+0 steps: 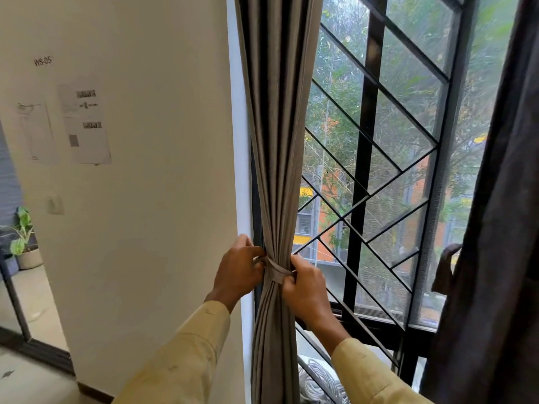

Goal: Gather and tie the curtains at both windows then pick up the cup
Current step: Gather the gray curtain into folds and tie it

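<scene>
A grey curtain (pixel 277 147) hangs gathered into a narrow bundle at the left side of the window (pixel 379 170). A matching grey tie-back strap (pixel 277 271) wraps around the bundle at waist height. My left hand (pixel 237 269) grips the strap's left end against the curtain. My right hand (pixel 306 290) pinches the strap's right end on the other side. A second, darker curtain (pixel 495 228) hangs loose at the right edge, with a fabric tie (pixel 444 266) dangling beside it. No cup is in view.
A cream wall (pixel 145 199) with taped papers (pixel 84 123) stands left of the window. A black diagonal window grille (pixel 364 176) backs the curtains. A potted plant (pixel 24 240) sits by a doorway at far left. Coiled cable (pixel 316 380) lies below the sill.
</scene>
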